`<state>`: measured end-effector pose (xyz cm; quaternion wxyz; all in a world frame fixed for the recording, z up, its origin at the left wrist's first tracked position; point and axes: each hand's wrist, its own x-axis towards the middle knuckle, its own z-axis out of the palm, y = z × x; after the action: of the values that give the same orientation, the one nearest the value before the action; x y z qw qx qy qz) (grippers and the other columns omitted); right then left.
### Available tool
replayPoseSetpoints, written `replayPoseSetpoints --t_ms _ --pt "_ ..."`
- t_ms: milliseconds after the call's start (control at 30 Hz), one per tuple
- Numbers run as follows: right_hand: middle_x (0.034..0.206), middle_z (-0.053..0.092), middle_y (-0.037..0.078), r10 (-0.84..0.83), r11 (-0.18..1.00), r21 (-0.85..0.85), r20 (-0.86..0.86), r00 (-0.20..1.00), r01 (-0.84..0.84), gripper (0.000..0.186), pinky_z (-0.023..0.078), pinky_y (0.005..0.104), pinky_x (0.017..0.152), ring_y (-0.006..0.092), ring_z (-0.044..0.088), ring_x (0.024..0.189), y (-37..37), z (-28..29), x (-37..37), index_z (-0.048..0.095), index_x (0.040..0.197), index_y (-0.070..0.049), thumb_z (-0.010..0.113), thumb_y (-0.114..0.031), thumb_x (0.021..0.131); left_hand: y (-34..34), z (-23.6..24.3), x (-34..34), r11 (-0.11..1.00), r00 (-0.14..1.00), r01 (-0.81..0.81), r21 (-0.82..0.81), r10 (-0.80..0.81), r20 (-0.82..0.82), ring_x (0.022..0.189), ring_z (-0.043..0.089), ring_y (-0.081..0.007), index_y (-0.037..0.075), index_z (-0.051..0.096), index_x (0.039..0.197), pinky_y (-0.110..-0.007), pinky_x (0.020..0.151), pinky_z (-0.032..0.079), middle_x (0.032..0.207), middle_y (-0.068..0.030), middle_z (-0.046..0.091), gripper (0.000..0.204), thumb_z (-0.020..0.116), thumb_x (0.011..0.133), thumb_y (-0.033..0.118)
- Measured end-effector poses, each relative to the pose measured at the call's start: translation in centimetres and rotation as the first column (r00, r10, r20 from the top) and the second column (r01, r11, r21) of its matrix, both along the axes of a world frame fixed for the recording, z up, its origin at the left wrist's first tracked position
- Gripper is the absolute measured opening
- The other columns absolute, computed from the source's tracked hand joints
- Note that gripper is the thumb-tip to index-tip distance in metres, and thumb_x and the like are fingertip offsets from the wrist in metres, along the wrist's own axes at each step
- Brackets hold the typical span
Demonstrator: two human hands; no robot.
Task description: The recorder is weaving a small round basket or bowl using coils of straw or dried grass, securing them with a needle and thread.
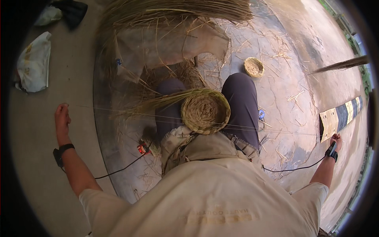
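Note:
Both arms are stretched wide apart to the sides. A thin pale thread (284, 132) runs nearly straight between my hands, in what look like two strands, passing over my lap. My left hand (62, 118), at the far left, is closed in a pinch on one end. Out at the far right, my right hand (336, 141) is closed on the other end, its fingers small in view. Between my thighs rests a round coiled straw basket (205, 111), its open side up. A bundle of loose greenish straw (167, 99) trails leftward from its rim.
A big bundle of dry straw (177, 11) lies ahead on a worn sheet (169, 45). Beyond my right knee sits a small woven bowl (253, 67). White bags (35, 63) lie at left; a striped barrier (340, 116) and broom-like bundle (339, 65) are at right. Cables run to both wristbands.

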<state>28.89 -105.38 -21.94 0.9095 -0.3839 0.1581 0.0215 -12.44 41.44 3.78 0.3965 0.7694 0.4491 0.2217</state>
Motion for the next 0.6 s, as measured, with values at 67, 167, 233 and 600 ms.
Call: replayPoseSetpoints --t_ms 67,167,233,600 --pt "0.093 0.065 0.012 -0.065 0.997 -0.042 0.008 0.998 0.065 0.020 0.043 0.0305 0.050 0.0198 0.062 0.079 2.2 -2.2 3.4 0.064 0.110 -0.002 0.060 -0.020 0.104 -0.3 0.9 -3.6 0.997 0.997 -0.074 0.011 0.074 0.006 0.053 0.031 -0.0006 0.015 0.064 0.103 -0.022 0.045 0.025 0.071 0.0105 0.041 0.015 0.068 0.104 0.030" --pt "0.091 0.063 0.010 -0.156 0.983 -0.085 0.087 0.984 0.163 0.020 0.044 0.0311 0.052 0.0196 0.059 0.083 -2.1 -1.0 -3.3 0.064 0.110 -0.002 0.059 -0.021 0.105 -0.7 -0.5 3.9 1.000 1.000 0.009 -0.020 -0.010 -0.014 0.054 0.033 -0.0008 0.012 0.066 0.105 -0.023 0.046 0.028 0.071 0.0097 0.043 0.019 0.069 0.103 0.031" --pt "0.090 0.060 0.007 0.044 0.994 0.092 0.146 0.988 -0.058 0.019 0.047 0.0317 0.056 0.0197 0.057 0.084 -2.8 -0.1 -2.7 0.063 0.110 -0.002 0.056 -0.020 0.106 -1.1 -0.7 3.7 1.000 1.000 -0.003 -0.008 0.003 -0.003 0.053 0.033 -0.0010 0.012 0.066 0.105 -0.023 0.045 0.027 0.071 0.0096 0.043 0.019 0.069 0.103 0.031" --pt "0.070 0.047 -0.001 -0.651 0.410 -0.722 0.196 0.734 0.557 0.027 0.037 0.0286 0.053 0.0118 0.041 0.059 10.0 14.7 3.3 0.058 0.092 -0.009 0.066 -0.032 0.104 -6.5 7.3 10.3 0.995 0.858 0.091 -0.033 -0.061 0.509 0.051 0.034 -0.0044 0.013 0.055 0.092 -0.023 0.045 0.027 0.073 0.0053 0.043 0.018 0.065 0.105 0.021"
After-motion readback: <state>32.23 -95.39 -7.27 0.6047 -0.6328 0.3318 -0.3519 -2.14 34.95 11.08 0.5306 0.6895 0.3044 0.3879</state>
